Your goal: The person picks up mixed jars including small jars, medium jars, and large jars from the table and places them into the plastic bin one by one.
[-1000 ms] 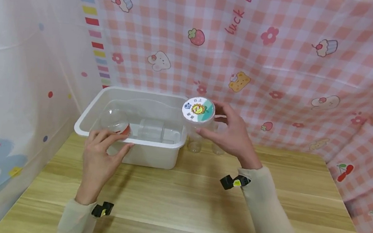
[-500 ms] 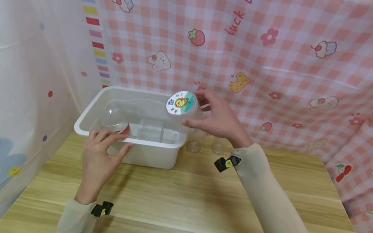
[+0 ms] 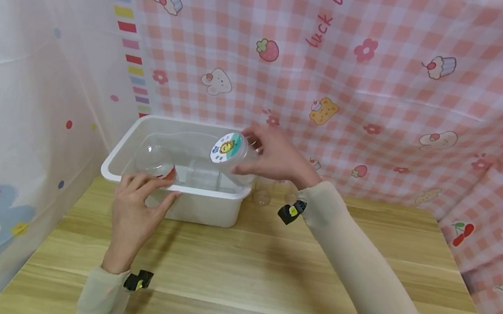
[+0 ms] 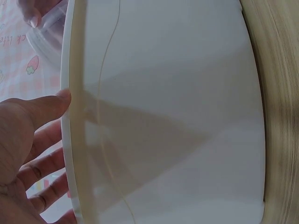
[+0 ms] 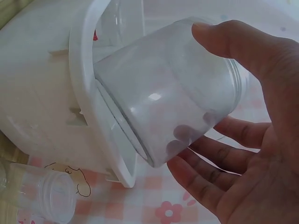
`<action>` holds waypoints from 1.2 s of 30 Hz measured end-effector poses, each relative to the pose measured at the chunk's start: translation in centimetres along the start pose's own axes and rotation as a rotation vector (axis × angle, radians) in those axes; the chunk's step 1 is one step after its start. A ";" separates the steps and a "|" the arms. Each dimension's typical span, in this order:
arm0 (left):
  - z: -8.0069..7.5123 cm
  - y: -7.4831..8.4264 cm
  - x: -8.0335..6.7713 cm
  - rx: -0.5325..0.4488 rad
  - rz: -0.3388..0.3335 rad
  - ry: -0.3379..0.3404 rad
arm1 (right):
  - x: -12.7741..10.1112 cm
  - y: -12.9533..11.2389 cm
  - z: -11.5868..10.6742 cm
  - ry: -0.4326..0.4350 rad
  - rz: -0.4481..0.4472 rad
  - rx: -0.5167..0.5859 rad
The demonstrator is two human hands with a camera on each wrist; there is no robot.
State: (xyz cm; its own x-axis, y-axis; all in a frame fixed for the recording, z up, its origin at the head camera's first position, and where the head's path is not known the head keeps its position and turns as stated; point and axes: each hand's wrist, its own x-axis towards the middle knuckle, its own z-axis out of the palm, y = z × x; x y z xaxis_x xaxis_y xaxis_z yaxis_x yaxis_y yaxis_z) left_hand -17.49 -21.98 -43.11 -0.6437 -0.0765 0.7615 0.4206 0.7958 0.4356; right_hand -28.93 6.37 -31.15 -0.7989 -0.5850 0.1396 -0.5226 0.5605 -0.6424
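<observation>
My right hand [image 3: 275, 156] grips a clear plastic jar [image 5: 159, 88], thumb on one side and fingers on the other. The jar is tilted, its cartoon-printed round end facing left over the right part of a white plastic bin [image 3: 207, 209]. In the right wrist view the jar overlaps the bin's rim. My left hand [image 3: 135, 213] holds the bin's front rim, fingers over the edge and thumb on the near side. Inside the bin are a clear rounded container [image 3: 153, 159] with a red patch and a clear jar [image 3: 204, 173] lying on its side.
Small clear jars [image 3: 262, 196] stand on the wooden table [image 3: 236, 281] just right of the bin, partly hidden by the right arm. A pink checked curtain [image 3: 379, 115] hangs right behind the table; a pale printed curtain [image 3: 42, 100] hangs along the left.
My right hand has carried the jar left and slightly down, from beside the bin to over its right end, tipping it leftward. The left hand stays on the rim.
</observation>
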 end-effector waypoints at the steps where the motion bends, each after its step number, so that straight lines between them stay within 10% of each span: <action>1: 0.0 0.0 0.0 -0.003 0.002 0.006 | 0.1 -0.1 0.1 -0.006 0.003 -0.002; 18: 0.1 0.0 -0.1 0.006 0.006 0.004 | -0.1 -0.3 0.4 -0.053 0.080 -0.080; 36: 0.0 0.0 0.0 -0.010 0.009 -0.001 | -3.0 1.0 0.6 0.146 -0.096 -0.211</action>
State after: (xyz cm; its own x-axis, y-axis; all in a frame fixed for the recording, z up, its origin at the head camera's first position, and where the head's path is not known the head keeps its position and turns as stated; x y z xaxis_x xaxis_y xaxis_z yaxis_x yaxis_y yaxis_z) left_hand -17.49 -21.97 -43.10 -0.6410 -0.0689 0.7644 0.4324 0.7905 0.4338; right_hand -26.87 8.28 -32.65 -0.7692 -0.5593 0.3091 -0.6363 0.6251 -0.4521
